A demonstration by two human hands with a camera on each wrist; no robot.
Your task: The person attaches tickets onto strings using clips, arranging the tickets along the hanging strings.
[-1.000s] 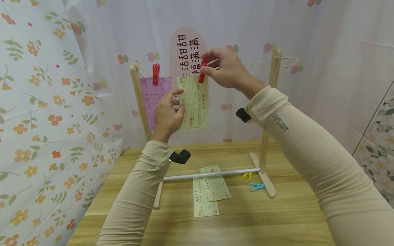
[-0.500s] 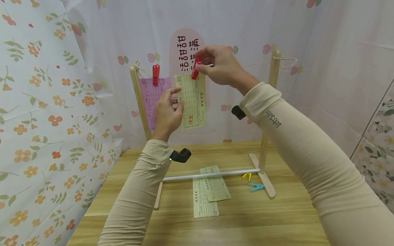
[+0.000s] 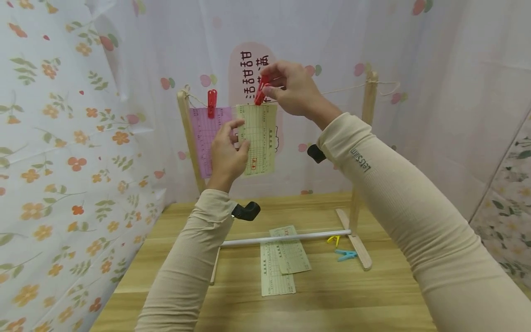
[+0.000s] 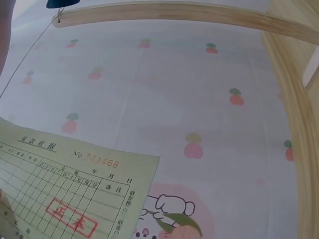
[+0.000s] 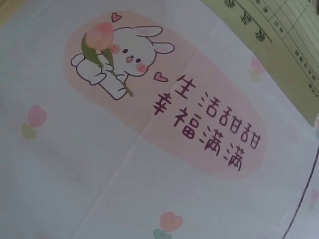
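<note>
In the head view a pale yellow receipt slip hangs upright at the string, right beside a pink slip. My left hand holds the yellow slip by its left edge, thumb and index fingertip at the paper. Above it, my right hand pinches a red clothespin, whose lower tip meets the slip's top edge near the middle. The clothespin leans to the right. Another red clothespin fastens the pink slip. The left wrist view shows the yellow slip's printed lower part with a red stamp.
A wooden frame with a right post carries the string. A white rod joins its feet. Two more slips lie overlapping on the table. Yellow and blue clothespins lie by the right foot.
My right hand has moved left with the red clothespin, from the slip's right side toward the middle of its top edge. The yellow slip has shifted slightly left; my left hand stays nearly still.
</note>
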